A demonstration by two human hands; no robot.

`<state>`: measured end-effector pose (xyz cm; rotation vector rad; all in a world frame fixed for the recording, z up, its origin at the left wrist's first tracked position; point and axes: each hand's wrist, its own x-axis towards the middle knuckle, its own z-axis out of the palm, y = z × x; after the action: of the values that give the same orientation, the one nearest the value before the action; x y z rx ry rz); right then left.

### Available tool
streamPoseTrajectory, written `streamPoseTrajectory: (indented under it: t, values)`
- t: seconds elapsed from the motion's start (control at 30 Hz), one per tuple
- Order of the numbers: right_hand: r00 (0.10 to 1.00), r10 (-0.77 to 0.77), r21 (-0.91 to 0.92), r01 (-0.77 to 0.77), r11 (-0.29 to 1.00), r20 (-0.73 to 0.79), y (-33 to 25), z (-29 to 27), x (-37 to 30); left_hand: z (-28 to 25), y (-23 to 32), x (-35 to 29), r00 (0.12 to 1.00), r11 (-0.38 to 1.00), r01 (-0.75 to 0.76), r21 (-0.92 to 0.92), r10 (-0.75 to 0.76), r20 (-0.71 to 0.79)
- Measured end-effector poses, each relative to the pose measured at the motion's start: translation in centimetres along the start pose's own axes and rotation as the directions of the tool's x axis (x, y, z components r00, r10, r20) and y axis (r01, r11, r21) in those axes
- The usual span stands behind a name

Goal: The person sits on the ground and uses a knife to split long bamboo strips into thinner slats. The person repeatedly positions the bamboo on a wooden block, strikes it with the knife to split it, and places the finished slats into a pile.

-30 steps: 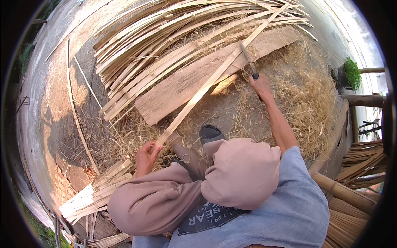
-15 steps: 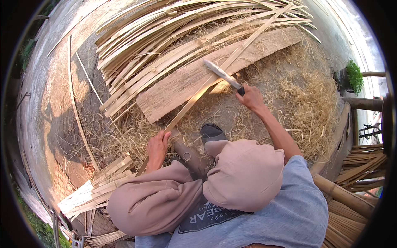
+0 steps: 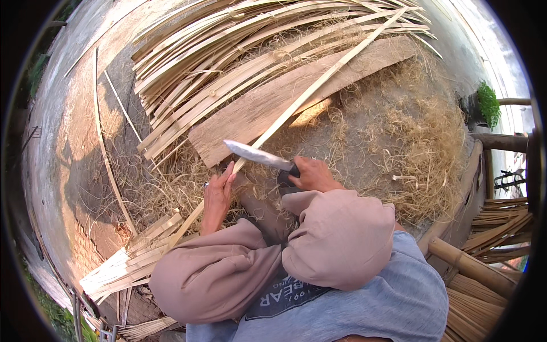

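Observation:
My left hand (image 3: 218,194) is closed round a long pale bamboo strip (image 3: 307,94) that slants from beside my left knee up to the far right. In my right hand (image 3: 313,173) is a knife (image 3: 259,155) with a dark handle. Its blade points left and lies across the strip, just beyond my left fingers. The far part of the strip passes over a wide wooden board (image 3: 239,121) on the ground. My covered knees (image 3: 336,239) rise just below both hands.
Beyond the board lies a big pile of bamboo strips (image 3: 188,74). More cut strips (image 3: 131,265) are stacked by my left knee. Curly shavings (image 3: 427,148) cover the ground, thickest at the right. A bamboo pole (image 3: 473,268) and bundled strips stand at the lower right.
My right hand has drawn the knife down the strip, nearer to me and to my left hand. The strip now shows a paler face and sits at a slightly steeper slant.

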<state>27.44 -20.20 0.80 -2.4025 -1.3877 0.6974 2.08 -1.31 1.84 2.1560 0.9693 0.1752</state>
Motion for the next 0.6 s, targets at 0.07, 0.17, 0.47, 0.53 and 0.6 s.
streamPoseTrajectory:
  t: [0.07,0.17,0.47,0.53,0.6]
  values:
    - [1.0,-0.019,-0.074,0.019,0.997,-0.006,3.4,-2.5,1.7,0.0,0.1,-0.5,1.0,0.999,-0.002,0.049,0.004,-0.024]
    - [0.952,0.259,-0.156,-0.284,0.946,-0.162,9.7,-5.8,5.2,-0.4,1.9,-0.1,1.0,0.997,0.023,0.071,-0.024,0.005]
    - [0.926,0.316,0.068,-0.309,0.949,-0.208,11.0,-7.8,6.1,-1.3,1.7,-1.0,0.993,0.993,0.109,0.035,-0.11,0.041]
    - [0.993,0.111,0.041,-0.109,0.993,-0.039,4.1,-2.3,2.6,-2.5,2.2,-0.5,0.985,0.989,0.144,0.043,-0.147,0.093]
    - [1.0,0.03,-0.02,-0.03,0.999,-0.003,3.6,-1.4,2.1,-3.1,-0.1,-1.5,0.981,0.985,0.165,-0.048,-0.159,0.107]
